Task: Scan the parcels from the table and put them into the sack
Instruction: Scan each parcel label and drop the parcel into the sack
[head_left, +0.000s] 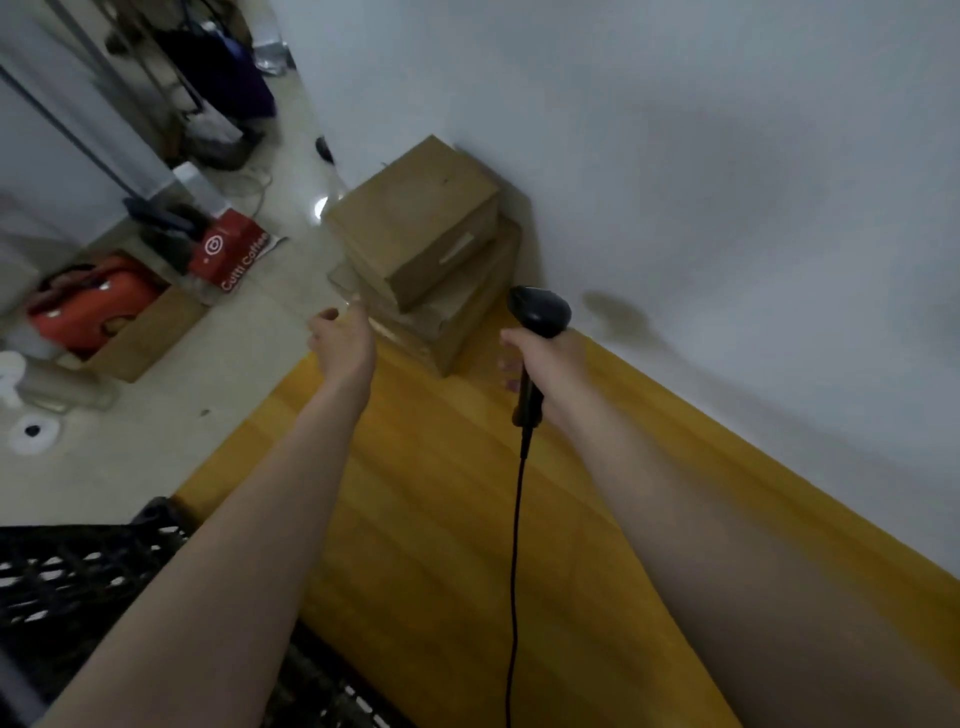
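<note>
Brown cardboard parcels are stacked at the far end of the yellow wooden table (441, 519), against the white wall. The top parcel (415, 223) lies askew on a lower parcel (457, 317). My left hand (340, 338) reaches toward the stack's left lower edge, fingers apart and holding nothing. My right hand (545, 369) grips a black corded barcode scanner (537, 312), its head pointing at the stack. The scanner cable hangs down over the table toward me. No sack is clearly in view.
A black mesh crate (78, 577) stands at the lower left beside the table. On the floor to the left are an open carton with a red bag (98, 306), a red coffee bag (228, 249), a tape roll (34, 434) and clutter.
</note>
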